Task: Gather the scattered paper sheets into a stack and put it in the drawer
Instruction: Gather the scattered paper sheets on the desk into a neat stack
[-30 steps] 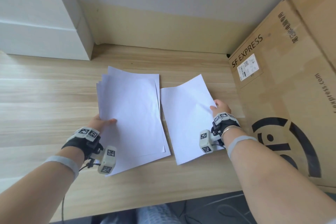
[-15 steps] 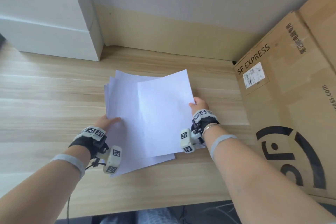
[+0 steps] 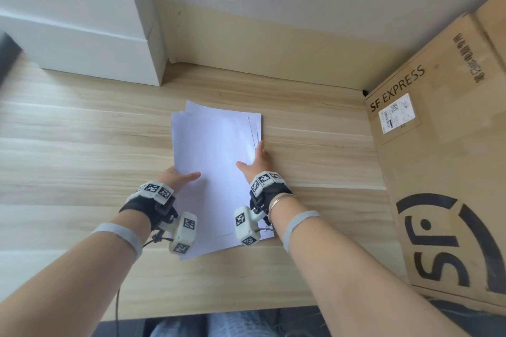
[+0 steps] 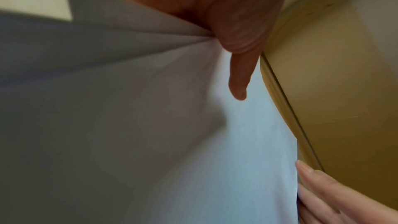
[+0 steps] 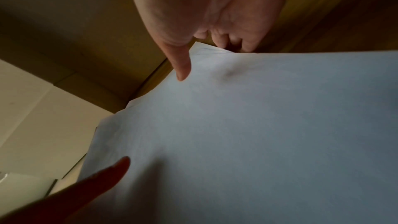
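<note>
Light wood-grain desk (image 3: 82,145) against a pale wall, seen from above. Left hand (image 3: 178,178) grips the left edge of the loose stack of white paper sheets (image 3: 216,150): thumb lies on top of the top sheet, fingers go under the edge and are hidden. Left wrist view shows that thumb (image 4: 239,81) pressing where several sheet edges fan out, so the sheets are not squared. Right hand (image 3: 258,161) is at the stack's right edge, thumb spread out on the top sheet, fingers running straight along the edge; right wrist view shows thumb (image 5: 181,64) on the paper and fingers bent down over the edge beyond it, so whether it grips or only presses is not clear to me. Stack lies flat on the desk centre between both hands, corners staggered at the far left and near end, thin dark lines near the far right corner. Both wrists wear black straps with white marker-tagged camera blocks (image 3: 183,232). White drawer cabinet (image 3: 82,35) stands at the desk's far left, well apart from the stack. Brown cardboard box printed SF EXPRESS (image 3: 438,145) stands along the right side. Blue jeans (image 3: 219,325) show below the near desk edge.
</note>
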The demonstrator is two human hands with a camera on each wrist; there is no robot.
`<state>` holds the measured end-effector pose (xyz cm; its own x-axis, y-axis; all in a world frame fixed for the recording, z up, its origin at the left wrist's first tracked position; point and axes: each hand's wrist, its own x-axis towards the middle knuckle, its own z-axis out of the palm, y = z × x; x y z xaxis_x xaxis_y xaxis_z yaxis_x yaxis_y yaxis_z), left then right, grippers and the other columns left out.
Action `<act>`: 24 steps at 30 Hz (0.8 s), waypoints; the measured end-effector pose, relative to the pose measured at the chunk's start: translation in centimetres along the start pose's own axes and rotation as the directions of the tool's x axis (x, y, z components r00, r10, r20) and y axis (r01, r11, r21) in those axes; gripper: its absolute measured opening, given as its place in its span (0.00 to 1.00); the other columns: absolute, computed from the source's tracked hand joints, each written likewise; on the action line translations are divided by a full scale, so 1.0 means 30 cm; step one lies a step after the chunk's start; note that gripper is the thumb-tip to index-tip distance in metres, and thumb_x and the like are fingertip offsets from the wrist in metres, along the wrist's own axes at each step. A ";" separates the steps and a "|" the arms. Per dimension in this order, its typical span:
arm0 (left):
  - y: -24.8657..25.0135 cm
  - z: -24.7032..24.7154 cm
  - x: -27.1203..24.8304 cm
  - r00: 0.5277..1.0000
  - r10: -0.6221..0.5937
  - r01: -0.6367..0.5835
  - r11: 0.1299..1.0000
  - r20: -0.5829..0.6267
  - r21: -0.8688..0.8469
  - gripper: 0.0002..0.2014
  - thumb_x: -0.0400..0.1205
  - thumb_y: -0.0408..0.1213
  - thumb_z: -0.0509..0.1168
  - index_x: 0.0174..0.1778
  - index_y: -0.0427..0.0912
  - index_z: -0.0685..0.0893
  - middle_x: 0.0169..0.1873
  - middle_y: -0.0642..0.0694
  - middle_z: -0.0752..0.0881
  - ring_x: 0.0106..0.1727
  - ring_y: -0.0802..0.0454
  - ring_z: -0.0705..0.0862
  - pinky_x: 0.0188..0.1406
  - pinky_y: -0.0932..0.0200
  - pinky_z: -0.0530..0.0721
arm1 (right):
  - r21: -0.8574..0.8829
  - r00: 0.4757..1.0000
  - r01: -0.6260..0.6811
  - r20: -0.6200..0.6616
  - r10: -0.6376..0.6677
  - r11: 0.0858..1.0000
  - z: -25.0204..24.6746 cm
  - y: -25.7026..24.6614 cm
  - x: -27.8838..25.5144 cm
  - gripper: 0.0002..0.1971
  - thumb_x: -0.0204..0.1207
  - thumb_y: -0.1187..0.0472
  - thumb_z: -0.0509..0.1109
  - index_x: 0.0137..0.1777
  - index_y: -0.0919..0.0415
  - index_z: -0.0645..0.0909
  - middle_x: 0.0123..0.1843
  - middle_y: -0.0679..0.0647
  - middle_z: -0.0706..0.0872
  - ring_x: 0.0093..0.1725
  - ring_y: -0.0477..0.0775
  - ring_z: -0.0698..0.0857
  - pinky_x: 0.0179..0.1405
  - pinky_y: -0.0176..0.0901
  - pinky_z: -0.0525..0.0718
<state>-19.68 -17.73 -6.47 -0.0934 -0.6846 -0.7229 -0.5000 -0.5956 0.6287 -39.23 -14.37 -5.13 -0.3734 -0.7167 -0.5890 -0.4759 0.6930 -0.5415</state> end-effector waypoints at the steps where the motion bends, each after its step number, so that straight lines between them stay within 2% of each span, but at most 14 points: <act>1: 0.002 0.004 0.002 1.000 0.000 0.000 1.000 -0.003 -0.008 0.26 0.77 0.33 0.70 0.71 0.33 0.76 0.68 0.34 0.81 0.68 0.37 0.80 0.61 0.54 0.74 | 0.007 1.000 0.000 0.018 0.000 1.000 0.008 0.004 0.004 0.44 0.80 0.55 0.66 0.83 0.60 0.37 0.86 0.59 0.44 0.85 0.54 0.48 0.80 0.41 0.51; 4: -0.002 0.008 0.009 1.000 0.007 -0.007 1.000 0.002 -0.019 0.25 0.77 0.29 0.70 0.70 0.30 0.76 0.66 0.32 0.81 0.67 0.35 0.81 0.58 0.54 0.76 | 0.038 0.998 0.018 0.056 -0.021 0.999 0.005 0.041 0.020 0.43 0.80 0.56 0.66 0.84 0.60 0.38 0.86 0.56 0.43 0.86 0.53 0.46 0.83 0.43 0.48; 7: -0.017 0.002 0.010 1.000 0.005 -0.005 0.998 -0.001 -0.066 0.24 0.75 0.29 0.72 0.68 0.30 0.77 0.62 0.30 0.84 0.62 0.33 0.83 0.62 0.45 0.81 | 0.115 0.996 0.036 0.079 -0.045 0.993 -0.019 0.072 0.023 0.39 0.81 0.59 0.65 0.84 0.59 0.43 0.86 0.54 0.49 0.85 0.52 0.52 0.83 0.43 0.52; 9: -0.015 0.002 0.005 1.000 0.026 -0.027 0.993 -0.006 -0.118 0.21 0.76 0.30 0.71 0.65 0.31 0.79 0.56 0.32 0.85 0.56 0.34 0.85 0.61 0.41 0.82 | 0.211 0.999 0.015 0.036 -0.023 0.977 -0.030 0.082 0.024 0.42 0.79 0.59 0.66 0.84 0.56 0.42 0.85 0.54 0.53 0.84 0.54 0.56 0.83 0.49 0.56; 11: 0.004 0.005 -0.003 0.997 0.073 -0.069 0.980 0.012 -0.187 0.16 0.76 0.29 0.71 0.60 0.31 0.81 0.49 0.34 0.85 0.47 0.39 0.85 0.57 0.43 0.83 | 0.325 0.999 -0.008 -0.044 0.024 0.946 -0.040 0.087 0.030 0.44 0.78 0.57 0.69 0.84 0.56 0.42 0.85 0.56 0.56 0.84 0.57 0.59 0.83 0.53 0.58; 12: 0.022 0.004 -0.009 0.994 0.108 -0.105 0.976 0.008 -0.191 0.11 0.76 0.30 0.71 0.53 0.31 0.84 0.44 0.35 0.87 0.42 0.41 0.85 0.52 0.46 0.84 | 0.367 0.996 -0.013 -0.074 0.043 0.930 -0.052 0.084 0.030 0.42 0.77 0.56 0.70 0.84 0.60 0.47 0.83 0.56 0.60 0.82 0.58 0.62 0.82 0.52 0.60; 14: 0.065 -0.008 -0.028 0.985 0.173 -0.171 0.965 -0.008 -0.198 0.03 0.75 0.29 0.72 0.40 0.36 0.84 0.31 0.43 0.88 0.29 0.48 0.87 0.41 0.55 0.85 | 0.444 0.991 0.030 -0.131 0.032 0.895 -0.084 0.064 0.023 0.32 0.76 0.59 0.72 0.77 0.69 0.65 0.76 0.62 0.74 0.74 0.60 0.75 0.76 0.51 0.71; 16: 0.115 -0.029 -0.039 0.970 0.242 -0.238 0.934 -0.019 -0.267 0.08 0.74 0.26 0.72 0.42 0.43 0.83 0.28 0.52 0.89 0.24 0.62 0.87 0.38 0.59 0.85 | 0.490 0.971 0.154 -0.235 -0.040 0.858 -0.128 0.027 0.008 0.18 0.75 0.69 0.71 0.64 0.73 0.77 0.64 0.69 0.84 0.58 0.55 0.83 0.58 0.44 0.81; 17: 0.144 -0.044 -0.050 0.962 0.271 -0.270 0.922 -0.037 -0.278 0.10 0.73 0.26 0.72 0.44 0.45 0.83 0.26 0.56 0.90 0.25 0.66 0.87 0.38 0.61 0.86 | 0.491 0.956 0.217 -0.281 -0.082 0.844 -0.153 0.003 -0.006 0.15 0.74 0.73 0.70 0.61 0.74 0.79 0.61 0.70 0.85 0.53 0.53 0.83 0.50 0.39 0.82; 19: 0.201 -0.077 -0.071 0.939 0.333 -0.342 0.896 -0.083 -0.282 0.11 0.73 0.28 0.73 0.43 0.47 0.83 0.24 0.63 0.89 0.28 0.66 0.87 0.40 0.63 0.88 | 0.504 0.930 0.311 -0.337 -0.147 0.806 -0.212 -0.047 -0.032 0.15 0.74 0.76 0.68 0.61 0.74 0.79 0.57 0.69 0.86 0.50 0.51 0.82 0.41 0.27 0.81; 21: 0.259 -0.102 -0.099 0.910 0.392 -0.415 0.858 -0.136 -0.303 0.10 0.75 0.26 0.71 0.42 0.46 0.83 0.31 0.61 0.89 0.29 0.69 0.86 0.40 0.66 0.86 | 0.503 0.908 0.371 -0.374 -0.190 0.781 -0.264 -0.098 -0.062 0.15 0.74 0.78 0.68 0.61 0.75 0.78 0.54 0.64 0.86 0.47 0.47 0.83 0.37 0.18 0.79; 22: 0.288 -0.109 -0.114 0.890 0.426 -0.456 0.837 -0.165 -0.301 0.08 0.76 0.24 0.69 0.45 0.42 0.83 0.36 0.56 0.88 0.27 0.73 0.85 0.39 0.68 0.85 | 0.497 0.897 0.396 -0.390 -0.209 0.772 -0.288 -0.124 -0.081 0.15 0.74 0.78 0.67 0.61 0.76 0.78 0.54 0.62 0.85 0.44 0.43 0.84 0.36 0.16 0.79; 23: 0.315 -0.116 -0.132 0.877 0.448 -0.481 0.819 -0.177 -0.311 0.09 0.77 0.23 0.67 0.50 0.39 0.82 0.39 0.53 0.85 0.27 0.74 0.85 0.41 0.68 0.84 | 0.484 0.889 0.414 -0.399 -0.227 0.771 -0.308 -0.145 -0.095 0.15 0.74 0.78 0.67 0.61 0.77 0.78 0.53 0.59 0.84 0.41 0.40 0.84 0.35 0.14 0.77; 24: 0.342 -0.122 -0.151 0.862 0.467 -0.507 0.796 -0.198 -0.331 0.11 0.78 0.22 0.65 0.55 0.36 0.81 0.41 0.53 0.83 0.30 0.73 0.85 0.46 0.63 0.82 | 0.476 0.882 0.429 -0.403 -0.243 0.768 -0.325 -0.166 -0.110 0.14 0.75 0.77 0.68 0.61 0.78 0.78 0.53 0.59 0.83 0.41 0.41 0.83 0.34 0.13 0.76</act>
<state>-21.24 -22.27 4.29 -0.1436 -0.9511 -0.2733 -0.0660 -0.2664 0.9616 -43.40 -16.22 5.36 -0.5349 -0.8322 -0.1461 -0.1467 0.2618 -0.9539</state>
